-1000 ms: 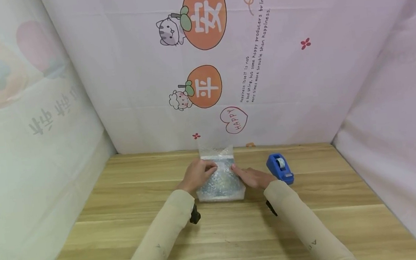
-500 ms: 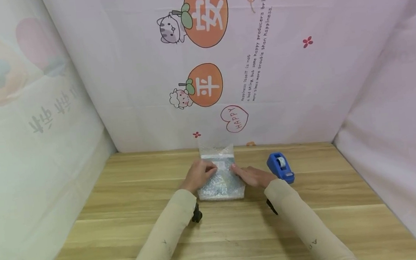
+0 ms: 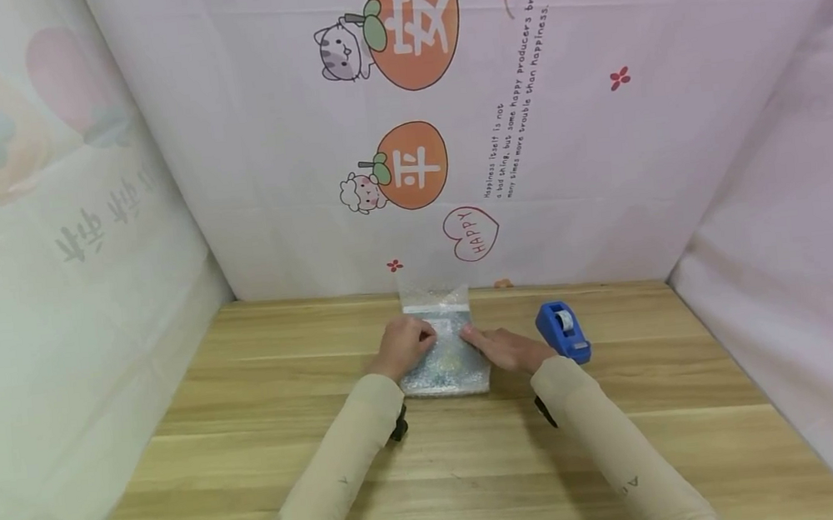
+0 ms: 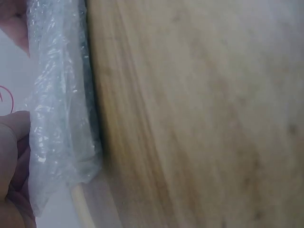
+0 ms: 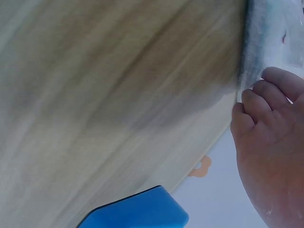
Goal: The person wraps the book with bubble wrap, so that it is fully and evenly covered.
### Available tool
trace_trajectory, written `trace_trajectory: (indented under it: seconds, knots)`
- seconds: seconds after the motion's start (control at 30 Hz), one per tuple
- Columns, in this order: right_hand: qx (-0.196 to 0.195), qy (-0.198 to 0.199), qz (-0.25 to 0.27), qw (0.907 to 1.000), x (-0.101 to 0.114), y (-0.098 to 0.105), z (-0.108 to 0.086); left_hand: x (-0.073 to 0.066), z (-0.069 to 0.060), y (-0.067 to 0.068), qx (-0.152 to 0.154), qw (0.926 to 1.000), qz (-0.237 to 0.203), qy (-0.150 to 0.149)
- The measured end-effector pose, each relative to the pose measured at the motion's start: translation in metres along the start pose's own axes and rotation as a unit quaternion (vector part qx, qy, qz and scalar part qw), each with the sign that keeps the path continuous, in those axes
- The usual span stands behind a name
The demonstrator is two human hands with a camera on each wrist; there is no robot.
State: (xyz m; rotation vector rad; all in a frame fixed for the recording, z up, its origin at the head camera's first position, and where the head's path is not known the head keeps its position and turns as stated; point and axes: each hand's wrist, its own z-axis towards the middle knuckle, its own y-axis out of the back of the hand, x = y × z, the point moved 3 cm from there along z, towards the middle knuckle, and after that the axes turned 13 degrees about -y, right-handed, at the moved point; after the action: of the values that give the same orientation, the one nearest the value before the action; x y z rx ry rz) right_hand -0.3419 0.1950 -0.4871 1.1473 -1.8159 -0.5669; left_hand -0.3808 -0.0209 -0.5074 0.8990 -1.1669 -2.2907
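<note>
A flat package in clear bubble wrap (image 3: 445,368) lies near the table's back edge, a pale strip across its far part and a loose flap beyond. With thumb and fingertips together, my left hand (image 3: 401,347) pinches the wrap at the upper left side. My right hand (image 3: 504,348) rests against the right side, fingers mostly extended, one tip on top. In the left wrist view the package (image 4: 59,95) stands beside my left hand (image 4: 12,175). The right wrist view shows fingertips of my right hand (image 5: 273,133) at the package's edge (image 5: 256,42).
A blue tape dispenser (image 3: 562,334) stands on the wooden table (image 3: 454,491), just right of my right hand; part of the dispenser (image 5: 137,211) shows in the right wrist view. A printed white cloth (image 3: 284,139) hangs behind the table, and more cloth hangs at both sides.
My left hand and forearm have shifted slightly right. The wrap's near left corner has drawn inward, and the near edge looks narrower. The right hand has stayed nearly still.
</note>
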Motion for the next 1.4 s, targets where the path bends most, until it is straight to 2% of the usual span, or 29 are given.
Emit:
trace_trajectory:
  seconds: [0.13,0.27,0.37,0.57,0.73,0.93,1.1,1.27,1.4]
  knots:
    - [-0.013,0.053,-0.031,0.998,0.003,-0.003,0.0,-0.002,0.001,-0.003,-0.01,0.9997,0.019,0.01]
    - [-0.027,0.099,-0.073,0.992,0.008,-0.005,0.0,-0.004,0.001,-0.004,-0.01,0.9993,0.035,0.013]
    - [-0.044,0.105,-0.12,0.9862,0.012,-0.007,-0.002,-0.005,0.002,-0.004,-0.007,0.9991,0.039,0.015]
    - [-0.071,0.104,-0.226,0.966,0.021,-0.01,-0.017,-0.005,0.003,-0.008,-0.013,0.9991,0.034,0.021]
    - [-0.081,0.117,-0.27,0.9522,0.03,-0.018,-0.027,-0.006,0.003,-0.005,-0.005,0.9992,0.023,0.031]
    - [-0.071,0.135,-0.283,0.9471,0.038,-0.031,-0.033,-0.011,0.005,-0.002,0.0,0.9991,0.022,0.036]
    - [-0.072,0.143,-0.29,0.9437,0.036,-0.04,-0.031,-0.012,0.004,-0.001,0.004,0.9991,0.019,0.037]
    - [-0.068,0.138,-0.283,0.9465,0.033,-0.042,-0.029,-0.01,0.002,0.0,-0.001,0.9994,0.001,0.036]
    - [-0.06,0.137,-0.27,0.951,0.032,-0.041,-0.027,-0.004,0.001,0.002,0.0,0.9979,-0.043,0.048]
